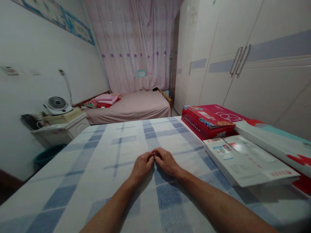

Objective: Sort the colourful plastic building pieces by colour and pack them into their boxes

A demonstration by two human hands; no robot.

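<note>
My left hand (pixel 143 165) and my right hand (pixel 166 160) meet at the fingertips over the middle of a bed-like surface with a blue-and-white checked cloth (pixel 97 174). Both hands are closed, with fingers curled inward and thumbs close together. Anything held between the fingertips is hidden or too small to make out. Both forearms come in from the near edge and rest low over the cloth. To the right of my right hand, and apart from it, lies a flat white box (pixel 250 161) with small printed pictures.
A red box (pixel 206 121) and a long white package (pixel 274 142) lie at the right. Beyond the checked surface stands a bed with a pink cover (pixel 136 105). A small fan (pixel 58 104) sits on a cabinet at left, above a dark bin (pixel 48 155). White wardrobes (pixel 218 38) line the right.
</note>
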